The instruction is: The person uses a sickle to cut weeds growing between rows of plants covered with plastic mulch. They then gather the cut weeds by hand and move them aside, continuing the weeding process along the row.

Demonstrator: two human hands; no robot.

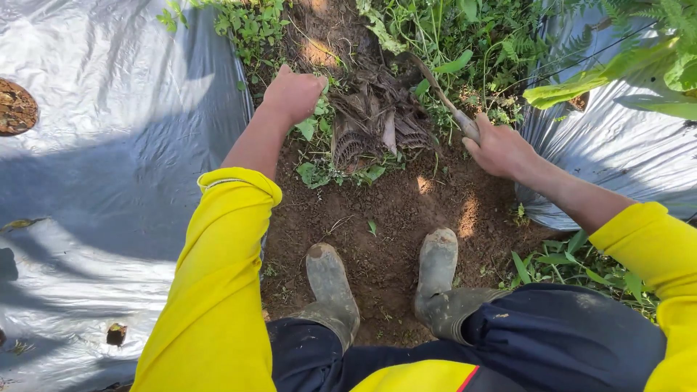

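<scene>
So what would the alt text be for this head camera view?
A person in yellow sleeves crouches over a soil strip between silver plastic sheets, left hand gripping green weeds, right hand holding a curved wooden-handled tool over dry brown leaves. Muddy grey rubber boots show below.

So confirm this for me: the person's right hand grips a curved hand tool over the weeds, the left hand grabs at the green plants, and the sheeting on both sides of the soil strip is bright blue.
One detail is wrong: the sheeting is silver-grey, not blue, as the head view shows. The rest holds: the right hand grips the curved hand tool, and the left hand grabs at the green plants beside the soil strip.
</scene>
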